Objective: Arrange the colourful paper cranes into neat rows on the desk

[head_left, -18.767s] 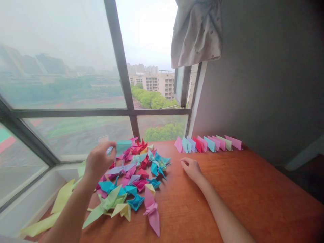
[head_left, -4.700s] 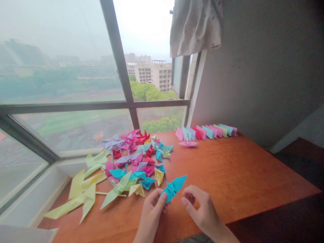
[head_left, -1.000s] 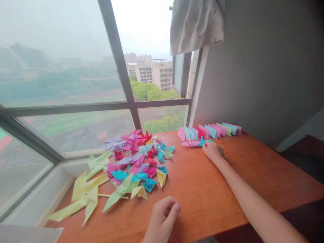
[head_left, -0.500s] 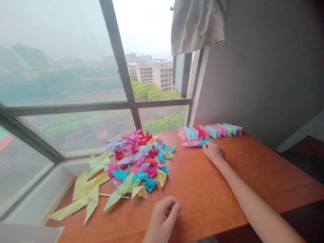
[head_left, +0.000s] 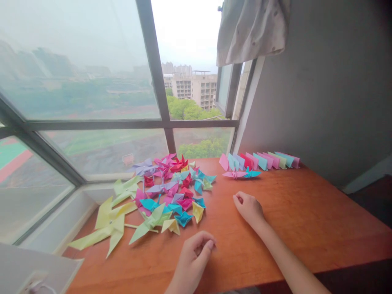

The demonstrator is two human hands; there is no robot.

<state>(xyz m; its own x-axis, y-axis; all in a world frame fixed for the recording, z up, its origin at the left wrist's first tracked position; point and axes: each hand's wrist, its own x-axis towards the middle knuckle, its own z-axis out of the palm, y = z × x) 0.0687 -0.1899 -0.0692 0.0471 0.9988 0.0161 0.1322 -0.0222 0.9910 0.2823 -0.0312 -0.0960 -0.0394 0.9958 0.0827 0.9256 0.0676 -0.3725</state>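
My left hand (head_left: 196,257) rests near the table's front edge with its fingers loosely curled in, and nothing shows in it. My right hand (head_left: 249,209) is over the middle of the table, closed, also with nothing visible in its fingers. Beyond it sit a pink paper crane (head_left: 235,174) and a blue paper crane (head_left: 252,173), side by side with wings spread. Behind the cranes stands a row of folded paper pieces (head_left: 260,161) in several colours. The blue paper boat (head_left: 183,219) and a pale yellow folded paper piece (head_left: 170,226) lie closest to my left hand.
On the left of the wooden table (head_left: 245,257) spreads a pile of origami, with a large yellow pinwheel (head_left: 113,224) and a green paper crane (head_left: 150,222) at its front. Windows (head_left: 101,155) border the back and left. A grey wall (head_left: 330,90) rises at right.
My right hand has let go of the blue crane and drawn back toward me. The crane stays beside the pink one. My left hand keeps its curled pose, and the view has shifted slightly.
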